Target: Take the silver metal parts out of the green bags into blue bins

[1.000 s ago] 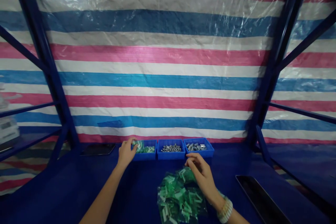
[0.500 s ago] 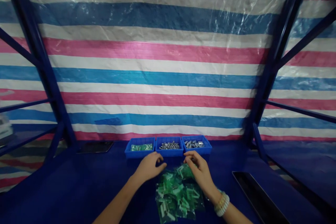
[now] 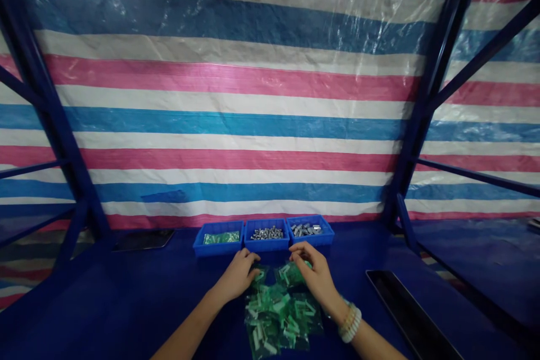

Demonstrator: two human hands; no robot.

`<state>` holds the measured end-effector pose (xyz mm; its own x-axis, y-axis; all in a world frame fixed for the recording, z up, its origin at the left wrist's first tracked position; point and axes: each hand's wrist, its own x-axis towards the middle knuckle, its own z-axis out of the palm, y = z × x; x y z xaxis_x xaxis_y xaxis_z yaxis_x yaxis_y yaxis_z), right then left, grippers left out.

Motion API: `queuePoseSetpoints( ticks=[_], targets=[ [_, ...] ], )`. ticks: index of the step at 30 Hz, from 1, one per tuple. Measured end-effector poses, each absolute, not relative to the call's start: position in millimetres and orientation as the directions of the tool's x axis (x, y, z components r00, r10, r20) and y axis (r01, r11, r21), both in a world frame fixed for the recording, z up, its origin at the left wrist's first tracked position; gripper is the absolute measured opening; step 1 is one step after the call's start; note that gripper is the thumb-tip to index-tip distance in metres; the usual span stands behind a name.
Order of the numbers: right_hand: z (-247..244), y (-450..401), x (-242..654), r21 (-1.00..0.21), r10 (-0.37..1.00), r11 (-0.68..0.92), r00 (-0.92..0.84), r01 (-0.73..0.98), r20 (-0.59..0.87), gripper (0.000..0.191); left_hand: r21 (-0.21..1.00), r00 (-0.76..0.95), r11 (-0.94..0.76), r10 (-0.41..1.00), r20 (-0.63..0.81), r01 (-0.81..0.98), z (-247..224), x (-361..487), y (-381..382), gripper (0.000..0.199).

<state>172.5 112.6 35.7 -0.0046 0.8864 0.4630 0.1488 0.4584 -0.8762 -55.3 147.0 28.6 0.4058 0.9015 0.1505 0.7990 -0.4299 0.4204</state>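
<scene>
Several small clear bags with green and pale pieces inside lie in a heap on the blue table. My left hand is at the heap's upper left, its fingers bent and its thumb apart from them. Its fingertips reach a small green bag at the heap's far edge; whether they press on it is unclear. On the other side, my right hand is curled over another green bag, with green showing between thumb and fingers. A bead bracelet circles the right wrist.
Three blue bins stand in a row behind the hands: the left bin holds green packets, the middle bin small metal parts, the right bin larger metallic pieces. Dark flat devices lie at left and right. Blue posts frame the striped sheet.
My left hand has shifted slightly and now meets a small bag at the heap's far left edge. The right hand stays curled over its bag. The whole view has slid a little leftward.
</scene>
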Motion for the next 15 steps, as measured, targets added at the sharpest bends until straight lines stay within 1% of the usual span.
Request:
queuePoseSetpoints(
  ticks=[4, 6, 9, 11, 12, 14, 15],
  targets=[
    [34, 114, 172, -0.875, 0.885, 0.461, -0.008, 0.149, 0.465, 0.018, 0.301, 0.411, -0.444, 0.896, 0.168, 0.844, 29, -56, 146, 0.022],
    [32, 114, 172, -0.874, 0.885, 0.462, -0.008, 0.150, 0.466, 0.018, 0.272, 0.404, -0.435, 0.900, 0.164, 0.858, 29, -55, 145, 0.018],
    [29, 115, 173, -0.873, 0.884, 0.464, -0.009, 0.152, 0.468, 0.019, 0.265, 0.400, -0.432, 0.901, 0.167, 0.862, 31, -54, 144, 0.013],
    [29, 115, 173, -0.877, 0.888, 0.456, -0.008, 0.153, 0.460, 0.020, 0.319, 0.385, -0.432, 0.901, 0.202, 0.844, 34, -54, 145, 0.013],
    [29, 115, 173, -0.880, 0.890, 0.451, -0.008, 0.149, 0.455, 0.020, 0.376, 0.363, -0.430, 0.901, 0.239, 0.821, 36, -54, 146, 0.012],
    [31, 115, 173, -0.891, 0.898, 0.437, -0.007, 0.120, 0.440, 0.021, 0.550, 0.270, -0.415, 0.906, 0.327, 0.725, 43, -53, 146, 0.007],
    [32, 115, 172, -0.901, 0.905, 0.424, -0.009, 0.093, 0.425, 0.022, 0.654, 0.212, -0.405, 0.910, 0.357, 0.639, 46, -51, 145, 0.006]
  ],
)
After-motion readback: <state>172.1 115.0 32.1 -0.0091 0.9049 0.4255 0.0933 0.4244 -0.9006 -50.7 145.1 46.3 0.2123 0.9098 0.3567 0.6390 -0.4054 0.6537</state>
